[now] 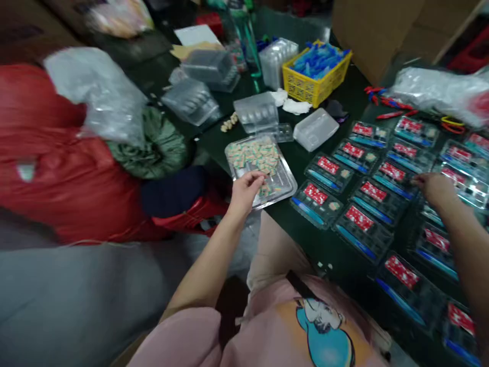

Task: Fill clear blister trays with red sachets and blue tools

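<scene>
My left hand (246, 191) is over the front of a clear plastic tray (288, 184), its thumb and fingers pinched together; whatever they hold is too small to name. Many small beige and green pieces (260, 155) lie in that tray. On the right, my right hand (435, 188) reaches over rows of clear packs, fingers closed, with their content hidden. The nearest pack (393, 172) holds a red patterned card and a blue pen. A pack at the rows' left end (317, 196) also contains a small beige piece.
A yellow basket (317, 76) of blue items stands at the back, beside clear plastic trays (255, 112). An empty-looking clear box (315, 128) lies nearer. A green bottle (246, 41) stands behind. Red sacks (76, 178) fill the left. Red-handled tools (397, 104) lie back right.
</scene>
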`<state>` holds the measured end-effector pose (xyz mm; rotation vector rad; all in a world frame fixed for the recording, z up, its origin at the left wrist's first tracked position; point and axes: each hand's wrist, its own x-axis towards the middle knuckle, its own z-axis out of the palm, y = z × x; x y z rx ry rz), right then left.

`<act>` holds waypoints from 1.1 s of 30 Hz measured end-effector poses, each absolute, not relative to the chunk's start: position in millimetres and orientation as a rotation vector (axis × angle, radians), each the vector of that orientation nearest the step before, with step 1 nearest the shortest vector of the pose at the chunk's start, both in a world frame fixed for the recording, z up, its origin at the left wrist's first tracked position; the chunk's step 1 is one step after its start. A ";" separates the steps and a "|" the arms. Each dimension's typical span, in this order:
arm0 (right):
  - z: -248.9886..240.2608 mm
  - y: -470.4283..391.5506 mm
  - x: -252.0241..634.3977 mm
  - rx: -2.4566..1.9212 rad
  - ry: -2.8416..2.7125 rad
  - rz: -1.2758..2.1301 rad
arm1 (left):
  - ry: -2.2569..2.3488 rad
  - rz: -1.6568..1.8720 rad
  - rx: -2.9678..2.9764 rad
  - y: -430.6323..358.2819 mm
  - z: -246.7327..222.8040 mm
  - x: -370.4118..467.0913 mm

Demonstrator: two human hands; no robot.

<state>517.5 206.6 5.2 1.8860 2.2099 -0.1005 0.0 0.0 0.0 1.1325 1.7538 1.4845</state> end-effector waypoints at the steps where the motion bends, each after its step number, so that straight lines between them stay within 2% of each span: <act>1: 5.1 206.4 520.6 1.903 2.203 -0.060 | 1.831 1.449 1.168 -2.7 -1.2 -10.0; 4: 8.6 204.0 516.6 1.942 2.266 0.034 | 2.011 1.298 1.308 -11.8 -5.8 -34.7; 7: 19.8 189.8 476.1 1.970 2.446 0.099 | 2.092 1.074 1.511 -18.3 -12.1 -43.3; 9: 28.1 173.1 428.5 1.882 2.689 -0.070 | 2.009 0.955 1.686 -18.2 -15.5 -40.9; 14: 33.7 127.5 285.3 1.310 3.193 -0.764 | 1.926 0.661 1.932 -5.3 -17.3 -32.9; 16: 29.6 114.6 236.1 1.135 3.198 -0.935 | 1.970 0.540 1.927 0.4 -16.5 -34.5; 19: 18.9 104.0 179.6 1.010 3.085 -1.009 | 1.957 0.432 1.930 6.0 -15.4 -39.3; 27: -16.4 93.6 119.2 1.062 2.863 -0.854 | 1.932 0.667 1.911 -0.5 -23.5 -37.0; 33: -20.6 90.8 122.5 1.114 2.920 -1.210 | 1.891 1.045 1.870 -9.6 -28.4 -32.1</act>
